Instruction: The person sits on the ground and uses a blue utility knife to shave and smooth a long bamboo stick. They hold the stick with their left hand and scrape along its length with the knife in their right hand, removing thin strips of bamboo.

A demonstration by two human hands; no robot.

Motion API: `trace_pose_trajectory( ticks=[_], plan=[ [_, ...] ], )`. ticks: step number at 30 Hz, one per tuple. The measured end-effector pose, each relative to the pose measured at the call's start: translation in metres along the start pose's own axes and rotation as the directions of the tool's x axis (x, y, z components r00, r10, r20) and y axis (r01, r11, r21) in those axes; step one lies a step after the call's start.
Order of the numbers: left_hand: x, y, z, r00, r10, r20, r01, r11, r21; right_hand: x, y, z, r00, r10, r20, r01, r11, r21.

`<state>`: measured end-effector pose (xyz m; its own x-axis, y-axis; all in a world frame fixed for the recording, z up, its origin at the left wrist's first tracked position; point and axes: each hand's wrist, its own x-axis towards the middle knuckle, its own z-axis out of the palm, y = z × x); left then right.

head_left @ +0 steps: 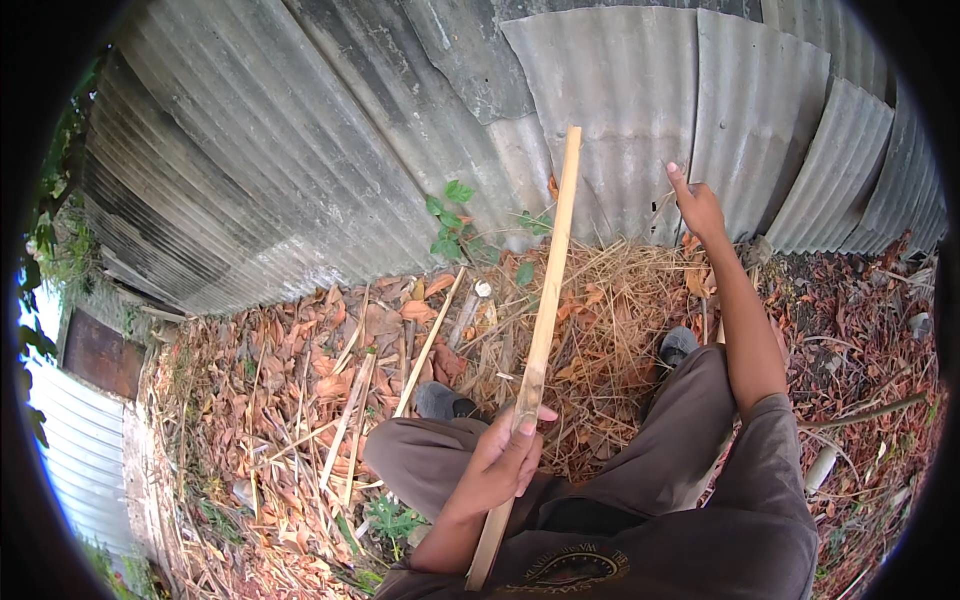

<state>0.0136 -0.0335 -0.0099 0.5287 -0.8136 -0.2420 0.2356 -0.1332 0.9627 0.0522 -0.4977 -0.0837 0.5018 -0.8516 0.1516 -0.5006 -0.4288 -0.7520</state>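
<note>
A long, pale bamboo strip (552, 290) slants up from my lap toward the metal wall. My left hand (503, 455) is closed around its lower part, with the thumb along the face of the strip. Its lower end lies against my shirt, and its upper end stands free in front of the wall. My right hand (700, 208) is stretched out at the right, near the base of the wall and apart from the strip. Its thumb points up and the fingers look curled. What they hold, if anything, is hidden.
Corrugated metal sheets (620, 90) form a wall ahead. Dry leaves (310, 370) and straw cover the ground, with several split strips (430, 340) lying at the left. A green plant (452, 225) grows by the wall. A pale tube-like piece (820, 470) lies at the right.
</note>
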Motion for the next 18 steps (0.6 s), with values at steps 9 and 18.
trace_pose_trajectory(
  ticks=[9, 18],
  plan=[
    [0.029, 0.008, -0.007, 0.995, 0.070, -0.071, -0.074, 0.996, -0.055, -0.164, -0.115, -0.014, 0.645, -0.664, 0.377, 0.703, 0.710, 0.047],
    [0.028, 0.016, 0.012, 0.996, 0.033, -0.082, -0.043, 0.991, -0.124, -0.134, -0.103, 0.028, 0.761, -0.605, 0.234, 0.636, 0.767, -0.089]
  ],
)
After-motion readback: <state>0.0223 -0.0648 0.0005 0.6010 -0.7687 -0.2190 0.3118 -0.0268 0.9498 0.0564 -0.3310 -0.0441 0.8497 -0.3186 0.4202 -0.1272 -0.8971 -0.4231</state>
